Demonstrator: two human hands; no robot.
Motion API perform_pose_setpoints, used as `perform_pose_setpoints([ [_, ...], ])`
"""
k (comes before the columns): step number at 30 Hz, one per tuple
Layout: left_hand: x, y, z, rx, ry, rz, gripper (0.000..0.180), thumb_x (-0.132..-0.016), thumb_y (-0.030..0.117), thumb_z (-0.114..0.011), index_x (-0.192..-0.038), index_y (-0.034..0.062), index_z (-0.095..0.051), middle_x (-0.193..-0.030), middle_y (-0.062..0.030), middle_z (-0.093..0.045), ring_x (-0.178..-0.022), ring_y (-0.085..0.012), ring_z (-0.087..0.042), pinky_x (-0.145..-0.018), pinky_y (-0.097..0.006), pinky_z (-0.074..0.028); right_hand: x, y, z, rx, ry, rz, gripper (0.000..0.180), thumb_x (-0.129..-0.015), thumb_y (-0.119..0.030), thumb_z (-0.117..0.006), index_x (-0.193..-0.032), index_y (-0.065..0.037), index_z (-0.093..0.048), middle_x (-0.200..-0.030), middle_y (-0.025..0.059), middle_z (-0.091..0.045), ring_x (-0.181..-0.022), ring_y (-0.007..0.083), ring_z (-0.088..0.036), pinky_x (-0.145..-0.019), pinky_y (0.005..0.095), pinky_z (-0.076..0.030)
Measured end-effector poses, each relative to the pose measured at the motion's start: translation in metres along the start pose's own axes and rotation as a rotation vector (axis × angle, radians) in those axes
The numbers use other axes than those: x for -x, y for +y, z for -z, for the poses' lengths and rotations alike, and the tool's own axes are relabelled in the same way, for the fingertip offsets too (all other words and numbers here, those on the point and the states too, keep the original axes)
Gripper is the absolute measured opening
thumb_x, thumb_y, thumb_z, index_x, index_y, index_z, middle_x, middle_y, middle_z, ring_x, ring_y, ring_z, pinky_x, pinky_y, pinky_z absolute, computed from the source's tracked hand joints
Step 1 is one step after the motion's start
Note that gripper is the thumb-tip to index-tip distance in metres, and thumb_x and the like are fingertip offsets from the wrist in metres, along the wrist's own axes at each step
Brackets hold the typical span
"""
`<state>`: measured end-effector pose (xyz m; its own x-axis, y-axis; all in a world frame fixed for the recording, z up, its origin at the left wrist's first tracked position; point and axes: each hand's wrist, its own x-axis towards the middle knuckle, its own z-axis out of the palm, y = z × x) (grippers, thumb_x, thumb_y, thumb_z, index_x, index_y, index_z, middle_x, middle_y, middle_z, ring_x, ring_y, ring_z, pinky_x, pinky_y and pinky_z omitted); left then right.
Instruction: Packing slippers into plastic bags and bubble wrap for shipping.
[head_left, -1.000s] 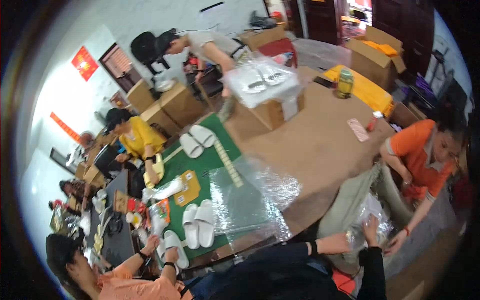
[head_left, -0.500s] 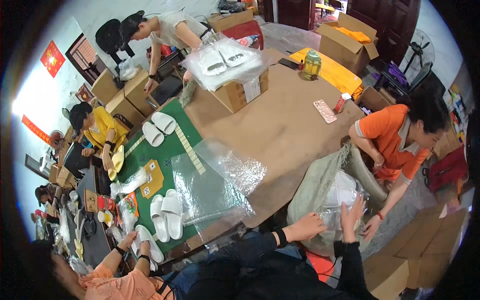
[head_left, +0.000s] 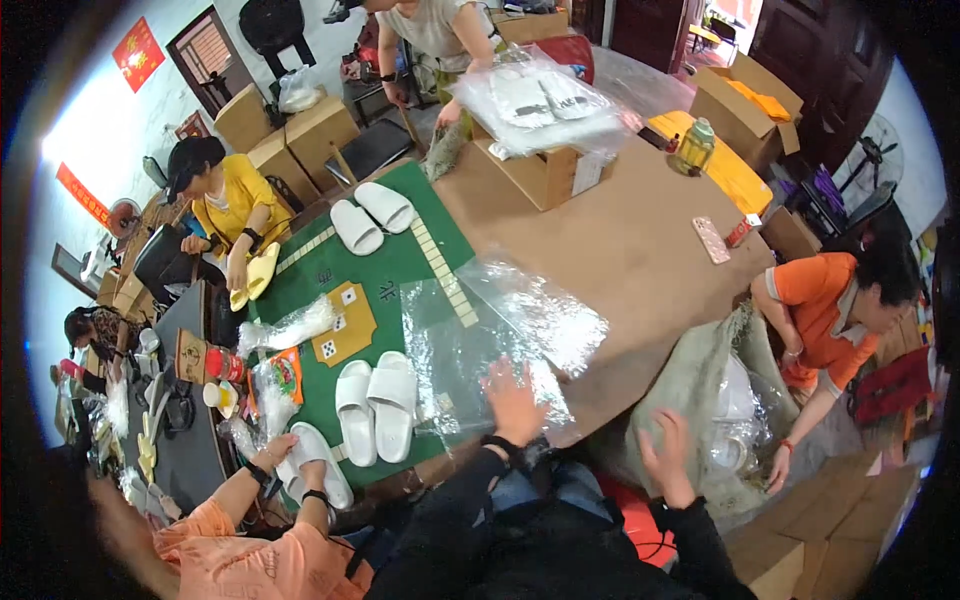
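Observation:
My left hand (head_left: 517, 402) is open with fingers spread, over the near edge of the clear plastic bags (head_left: 440, 345) on the table. To its left, a pair of white slippers (head_left: 392, 405) lies soles down on the green mat (head_left: 425, 195). My right hand (head_left: 666, 458) is held up, open and holding nothing, in front of a greenish woven sack (head_left: 665, 400). Inside the sack's mouth show white slippers in clear plastic (head_left: 735, 395). A co-worker in orange (head_left: 825, 300) bends beside the sack, one hand close to its plastic-wrapped contents.
Another white pair (head_left: 358, 228) rests at the mat's far end. Plastic-covered slippers top a cardboard box (head_left: 545, 178) on the brown table (head_left: 590, 240). A phone (head_left: 711, 240) and a jar (head_left: 696, 146) stand right. A co-worker at lower left handles a white slipper (head_left: 325, 465); another holds yellow slippers (head_left: 256, 276).
My left hand has moved left from the sack to the plastic bags. My right hand has come away from the wrapped slippers. The view has shifted, so the table appears further right.

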<state>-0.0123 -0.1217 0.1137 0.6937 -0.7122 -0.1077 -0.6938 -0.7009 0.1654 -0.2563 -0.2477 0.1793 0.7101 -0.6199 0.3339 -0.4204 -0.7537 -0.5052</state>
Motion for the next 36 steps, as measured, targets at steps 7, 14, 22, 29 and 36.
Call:
perform_pose_setpoints([
  [7, 0.056, -0.118, -0.033, 0.032, -0.233, -0.081, 0.084, -0.073, 0.059, -0.060, -0.138, 0.0135, -0.033, -0.135, -0.0305, -0.031, -0.124, -0.0470, -0.031, -0.099, -0.058, -0.026, -0.100, -0.013, -0.191, -0.081, -0.407, -0.055, 0.057, -0.085, -0.030, -0.057, -0.128, 0.004, -0.039, -0.132, 0.0281, -0.037, -0.122, 0.0400, -0.038, -0.101, 0.0416, -0.032],
  [14, 0.097, -0.118, -0.083, 0.272, -0.347, -0.161, 0.040, -0.076, 0.019, -0.055, -0.111, -0.0003, -0.057, -0.131, -0.0193, -0.042, -0.112, -0.0324, -0.046, -0.098, -0.044, -0.035, -0.103, -0.036, -0.232, 0.225, -0.742, -0.129, 0.048, -0.081, -0.023, -0.055, -0.119, 0.004, -0.047, -0.115, 0.0268, -0.051, -0.107, 0.0416, -0.046, -0.091, 0.0478, -0.038],
  [22, 0.093, -0.107, -0.103, 0.170, -0.377, -0.025, 0.044, -0.079, 0.029, -0.059, -0.120, 0.0142, -0.057, -0.149, -0.0094, -0.018, -0.134, -0.0418, -0.013, -0.097, -0.063, -0.020, -0.151, 0.100, -0.283, 0.013, -0.556, 0.207, 0.040, -0.074, -0.033, -0.067, -0.100, -0.003, -0.062, -0.098, 0.0200, -0.062, -0.095, 0.0362, -0.058, -0.081, 0.0454, -0.046],
  [29, 0.104, -0.095, -0.082, 0.361, -0.449, 0.104, 0.037, -0.084, 0.017, -0.056, -0.120, 0.0097, -0.057, -0.149, -0.0175, -0.010, -0.128, -0.0430, -0.024, -0.091, -0.059, -0.030, -0.149, 0.003, -0.229, 0.374, -0.843, 0.218, 0.055, -0.077, -0.036, -0.067, -0.113, 0.003, -0.053, -0.109, 0.0261, -0.056, -0.104, 0.0388, -0.052, -0.090, 0.0458, -0.041],
  [36, 0.097, -0.103, -0.111, 0.439, -0.401, 0.190, 0.045, -0.080, 0.024, -0.062, -0.118, 0.0013, -0.054, -0.136, -0.0203, -0.032, -0.123, -0.0394, -0.032, -0.090, -0.053, -0.037, -0.168, -0.078, -0.189, -0.587, -0.908, -0.002, 0.049, -0.081, -0.029, -0.063, -0.114, 0.005, -0.051, -0.115, 0.0258, -0.053, -0.109, 0.0380, -0.050, -0.093, 0.0465, -0.038],
])
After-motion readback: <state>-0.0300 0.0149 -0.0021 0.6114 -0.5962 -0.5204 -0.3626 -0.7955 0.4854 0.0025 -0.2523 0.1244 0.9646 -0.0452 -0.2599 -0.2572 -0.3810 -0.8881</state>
